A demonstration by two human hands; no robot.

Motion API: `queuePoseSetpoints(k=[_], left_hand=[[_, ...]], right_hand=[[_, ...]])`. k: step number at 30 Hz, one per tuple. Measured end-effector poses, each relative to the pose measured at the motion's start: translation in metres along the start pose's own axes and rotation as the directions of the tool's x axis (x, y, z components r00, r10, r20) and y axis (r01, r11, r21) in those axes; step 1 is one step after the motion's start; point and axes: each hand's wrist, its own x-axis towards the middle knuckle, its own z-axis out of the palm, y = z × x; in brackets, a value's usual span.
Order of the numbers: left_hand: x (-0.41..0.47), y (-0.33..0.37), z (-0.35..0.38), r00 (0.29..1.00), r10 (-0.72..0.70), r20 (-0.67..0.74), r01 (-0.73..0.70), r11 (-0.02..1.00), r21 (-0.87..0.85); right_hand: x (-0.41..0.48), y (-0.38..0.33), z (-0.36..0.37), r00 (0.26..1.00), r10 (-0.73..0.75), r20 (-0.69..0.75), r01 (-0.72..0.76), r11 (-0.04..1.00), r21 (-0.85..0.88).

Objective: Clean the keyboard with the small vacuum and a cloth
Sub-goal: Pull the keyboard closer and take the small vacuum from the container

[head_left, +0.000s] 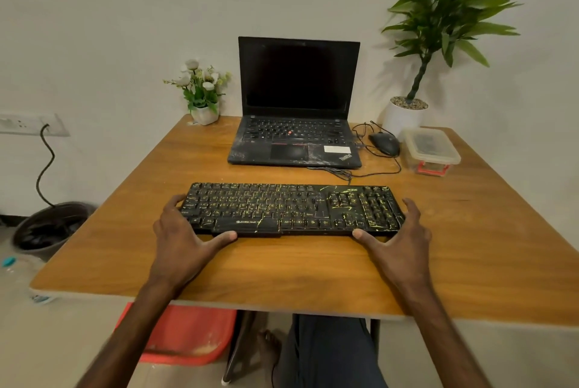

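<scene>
While left hand [180,232] and right hand [404,232] clasp ends of yellow-streaked Zebronics keyboard [291,209], lifting could tug cable [344,173] behind, dragging ThinkPad laptop [294,140] askew.

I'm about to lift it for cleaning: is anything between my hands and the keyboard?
Nothing visible. The left hand and the right hand hold the keyboard by its two ends, thumbs against its front edge.
</scene>
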Motion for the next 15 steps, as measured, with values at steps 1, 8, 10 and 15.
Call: queuePoseSetpoints(k=[1,8,10,15], left_hand=[[-0.003,0.0,-0.002,1.0,-0.003,0.005,0.003,1.0,0.013],[-0.018,-0.002,-0.004,0.998,0.017,0.054,-0.023,0.993,0.114],[-0.021,-0.002,0.004,0.99,0.141,0.012,-0.14,0.958,0.252],[-0.033,0.04,0.043,0.893,0.41,0.188,-0.45,0.831,0.327]], right_hand=[[-0.002,0.0,-0.001,1.0,0.005,0.016,-0.004,1.0,-0.011],[-0.012,0.004,-0.006,0.998,0.014,0.066,-0.006,0.992,-0.123],[-0.014,0.005,-0.005,0.997,0.009,0.079,0.0,0.992,-0.124],[-0.016,0.003,-0.004,0.993,0.008,0.115,0.005,0.994,-0.111]])
